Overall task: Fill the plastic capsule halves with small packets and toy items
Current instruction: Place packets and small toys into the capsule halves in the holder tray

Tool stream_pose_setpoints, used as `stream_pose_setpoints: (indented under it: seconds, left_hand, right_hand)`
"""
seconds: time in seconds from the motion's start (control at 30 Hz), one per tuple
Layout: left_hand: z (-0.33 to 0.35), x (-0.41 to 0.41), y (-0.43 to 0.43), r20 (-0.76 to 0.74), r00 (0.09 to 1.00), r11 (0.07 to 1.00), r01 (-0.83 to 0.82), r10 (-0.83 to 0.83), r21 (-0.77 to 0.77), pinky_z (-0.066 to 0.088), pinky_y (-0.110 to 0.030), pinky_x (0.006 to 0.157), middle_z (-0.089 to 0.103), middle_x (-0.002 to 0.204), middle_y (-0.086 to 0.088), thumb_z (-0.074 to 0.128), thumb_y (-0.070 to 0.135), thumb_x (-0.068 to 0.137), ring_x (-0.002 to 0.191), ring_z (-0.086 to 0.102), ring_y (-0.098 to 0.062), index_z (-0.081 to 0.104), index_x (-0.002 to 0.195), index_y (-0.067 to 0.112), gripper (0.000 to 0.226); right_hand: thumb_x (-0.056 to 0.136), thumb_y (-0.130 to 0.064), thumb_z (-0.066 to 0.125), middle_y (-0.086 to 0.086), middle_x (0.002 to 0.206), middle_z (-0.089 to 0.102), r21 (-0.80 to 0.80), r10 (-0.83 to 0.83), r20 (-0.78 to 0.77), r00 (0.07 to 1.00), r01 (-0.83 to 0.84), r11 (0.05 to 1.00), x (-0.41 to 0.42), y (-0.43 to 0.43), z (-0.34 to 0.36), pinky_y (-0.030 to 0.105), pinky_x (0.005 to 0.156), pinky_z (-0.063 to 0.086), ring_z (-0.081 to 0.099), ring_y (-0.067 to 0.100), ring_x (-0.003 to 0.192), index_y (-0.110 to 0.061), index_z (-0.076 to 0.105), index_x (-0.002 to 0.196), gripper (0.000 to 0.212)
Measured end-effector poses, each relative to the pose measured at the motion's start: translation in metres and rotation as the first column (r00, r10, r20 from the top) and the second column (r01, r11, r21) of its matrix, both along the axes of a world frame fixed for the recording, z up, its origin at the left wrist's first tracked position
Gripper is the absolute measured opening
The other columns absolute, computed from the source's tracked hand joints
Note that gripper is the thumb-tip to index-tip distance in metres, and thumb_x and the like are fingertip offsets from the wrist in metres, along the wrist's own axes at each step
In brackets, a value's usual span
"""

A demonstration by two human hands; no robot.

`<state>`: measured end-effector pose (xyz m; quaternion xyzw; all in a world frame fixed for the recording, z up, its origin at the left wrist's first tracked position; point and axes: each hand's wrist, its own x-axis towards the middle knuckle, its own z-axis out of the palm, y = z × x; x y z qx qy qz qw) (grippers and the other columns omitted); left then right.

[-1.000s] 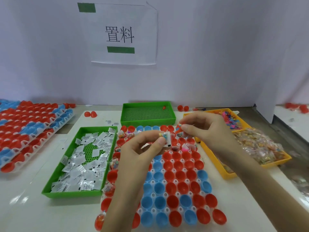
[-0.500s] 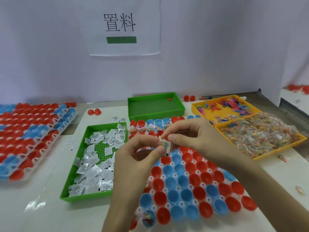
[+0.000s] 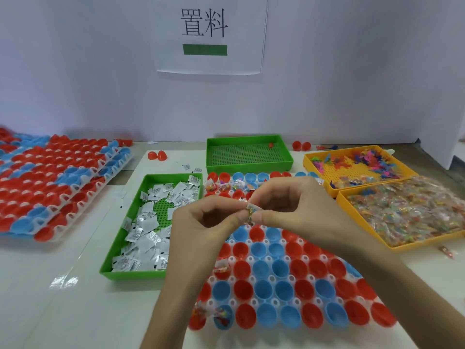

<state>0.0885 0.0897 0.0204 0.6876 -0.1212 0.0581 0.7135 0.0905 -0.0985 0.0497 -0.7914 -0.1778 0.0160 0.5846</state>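
Note:
My left hand [image 3: 201,222] and my right hand [image 3: 292,205] meet above a white rack [image 3: 234,259] of red and blue capsule halves [image 3: 279,290]. Both pinch one small clear packet [image 3: 251,211] with coloured bits inside, thumb and forefinger of each hand on it. The rack's far row and a few cups at its left edge hold packets and toys; most of the other cups I can see hold nothing. White sachets [image 3: 148,222] lie in a green tray [image 3: 118,238] left of the rack.
A second green tray [image 3: 249,152] stands behind the rack. Right of it are a yellow tray [image 3: 352,170] of coloured toy figures and another [image 3: 402,212] heaped with clear packets. More racks of capsule halves [image 3: 55,182] lie at far left. A white wall with a paper sign rises behind.
My right hand has come down from the far row to join the left hand on the packet. The view has shifted, bringing the yellow trays into full sight.

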Motion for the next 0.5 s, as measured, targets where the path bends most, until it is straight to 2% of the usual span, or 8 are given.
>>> stream_pose_setpoints:
  seconds: [0.13,0.23,0.33,0.4,0.5]
  left_hand:
    - [0.000,0.002,0.006,0.020,0.999,0.998,-0.050,0.049,0.028,0.055,-0.015,0.066,0.078,0.077,0.000,0.082,-0.001,0.073,0.075,0.075,-0.013,0.081,0.079,0.020,0.022]
    - [0.000,0.003,0.011,0.028,0.998,0.996,-0.059,0.057,0.071,0.055,-0.016,0.066,0.078,0.077,0.001,0.082,-0.003,0.074,0.075,0.075,-0.012,0.082,0.079,0.021,0.024]
    - [-0.002,0.008,0.025,0.037,0.999,0.973,-0.047,0.040,0.225,0.057,-0.016,0.071,0.078,0.082,0.007,0.080,0.000,0.078,0.080,0.075,-0.008,0.080,0.092,0.024,0.028]
    - [-0.007,0.015,0.042,0.038,0.992,0.934,-0.124,0.118,0.334,0.057,-0.017,0.074,0.078,0.084,0.012,0.079,0.004,0.081,0.082,0.073,-0.003,0.078,0.097,0.028,0.029]
    - [-0.023,0.028,0.068,0.001,0.973,0.855,-0.203,0.231,0.478,0.057,-0.026,0.078,0.077,0.089,0.015,0.077,0.011,0.085,0.085,0.071,-0.002,0.077,0.099,0.030,0.024]
  right_hand:
    - [0.083,-0.007,0.079,0.000,0.084,0.077,0.015,-0.022,0.023,0.999,0.022,1.000,0.003,0.008,-0.005,0.020,0.073,0.057,0.075,0.015,0.079,-0.012,0.076,0.092,0.010]
    - [0.083,-0.005,0.079,0.000,0.082,0.077,-0.001,-0.032,0.041,0.999,0.032,0.999,0.007,0.013,-0.008,0.022,0.073,0.058,0.074,0.015,0.078,-0.012,0.077,0.091,0.011]
    - [0.081,-0.009,0.081,-0.008,0.076,0.076,-0.164,-0.120,0.156,0.980,0.146,0.976,0.015,0.016,-0.019,0.016,0.070,0.055,0.071,0.004,0.072,-0.016,0.078,0.086,0.009]
    - [0.079,-0.009,0.082,-0.010,0.072,0.074,-0.276,-0.166,0.205,0.965,0.220,0.936,0.020,0.018,-0.030,0.010,0.069,0.050,0.068,0.000,0.070,-0.017,0.079,0.082,0.010]
    - [0.079,-0.009,0.080,-0.011,0.074,0.073,-0.380,-0.151,0.208,0.966,0.222,0.898,0.022,0.021,-0.049,0.014,0.072,0.051,0.067,0.001,0.072,-0.018,0.078,0.082,0.009]
